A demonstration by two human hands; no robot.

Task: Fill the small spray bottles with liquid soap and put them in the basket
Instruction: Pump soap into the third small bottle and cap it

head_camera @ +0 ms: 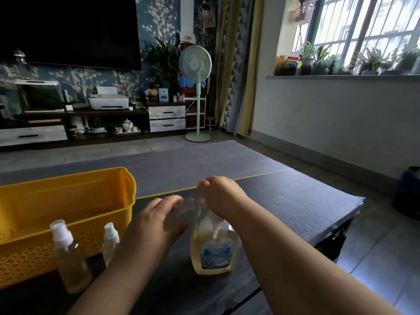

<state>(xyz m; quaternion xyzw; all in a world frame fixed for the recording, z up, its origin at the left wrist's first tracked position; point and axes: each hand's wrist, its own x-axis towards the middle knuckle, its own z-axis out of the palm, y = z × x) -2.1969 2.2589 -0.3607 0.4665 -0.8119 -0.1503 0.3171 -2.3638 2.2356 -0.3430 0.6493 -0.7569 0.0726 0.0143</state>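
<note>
My left hand grips a small clear bottle, tilted on its side above the soap dispenser. My right hand is curled at the bottle's neck end, over the pump head of the yellow liquid soap bottle, which stands on the dark table. What the right fingers pinch is hidden. Two small spray bottles with white tops stand to the left: one near the front, another partly behind my left forearm. A yellow plastic basket sits at the left, just behind them.
The table's right edge runs close past my right forearm, and tiled floor lies beyond it. A grey mat covers the floor behind the table. A standing fan, a TV cabinet and a window sill with plants are far off.
</note>
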